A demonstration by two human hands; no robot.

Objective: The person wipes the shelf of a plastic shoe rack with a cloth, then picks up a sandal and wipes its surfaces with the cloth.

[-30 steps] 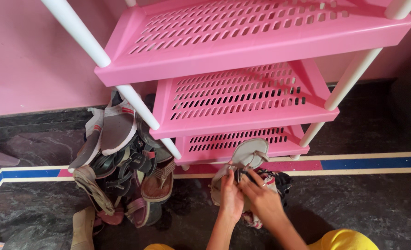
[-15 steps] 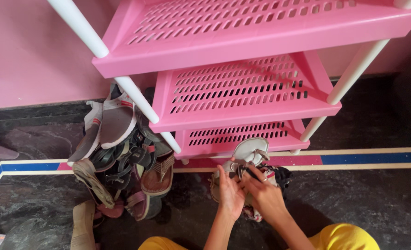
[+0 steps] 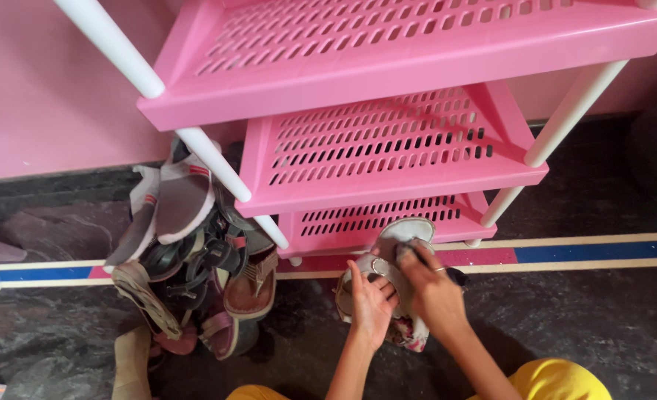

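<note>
My left hand (image 3: pixel 371 305) and my right hand (image 3: pixel 433 290) are both closed around a pale grey sandal (image 3: pixel 405 235) held just in front of the lowest shelf (image 3: pixel 388 216) of a pink plastic rack (image 3: pixel 388 67). The sandal's toe points up toward that shelf. Under my hands more footwear lies on the floor, including a flowery piece (image 3: pixel 410 335). The fingers hide the sandal's straps.
A heap of sandals and slippers (image 3: pixel 191 252) leans against the rack's left white leg (image 3: pixel 217 167) by the pink wall. The dark stone floor has a blue and cream border stripe (image 3: pixel 595 250). A beige shoe (image 3: pixel 132 363) lies at the bottom left.
The view has shifted slightly. My hands have kept working on the grey sandal, which stays in front of the lowest shelf.
</note>
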